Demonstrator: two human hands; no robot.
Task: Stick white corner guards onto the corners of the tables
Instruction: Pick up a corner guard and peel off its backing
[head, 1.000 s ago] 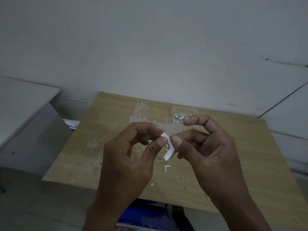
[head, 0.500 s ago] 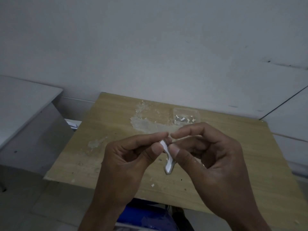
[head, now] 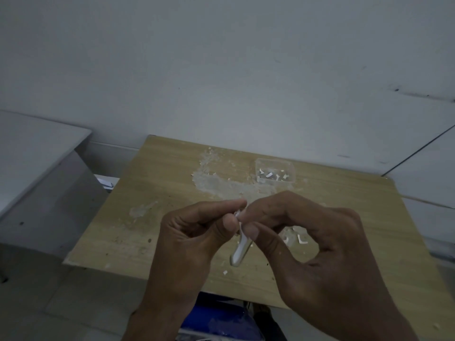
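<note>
Both hands meet above the middle of a tan wooden table (head: 152, 183). My left hand (head: 187, 244) and my right hand (head: 305, 247) pinch the upper end of a small white corner guard (head: 240, 251), which hangs down between the thumbs. The fingertips hide its top. A loose white L-shaped piece (head: 301, 239) lies on the table under my right hand. A clear plastic box (head: 274, 172) holding several white pieces stands at the back of the table.
Pale scraped patches and white crumbs mark the tabletop around the box. A grey cabinet (head: 41, 183) stands to the left, a white wall behind. A blue object (head: 221, 318) shows below the table's near edge.
Both hands have drifted slightly lower and closer together. The right forefinger has come down onto the guard's top beside the left forefinger. The guard now hangs more steeply.
</note>
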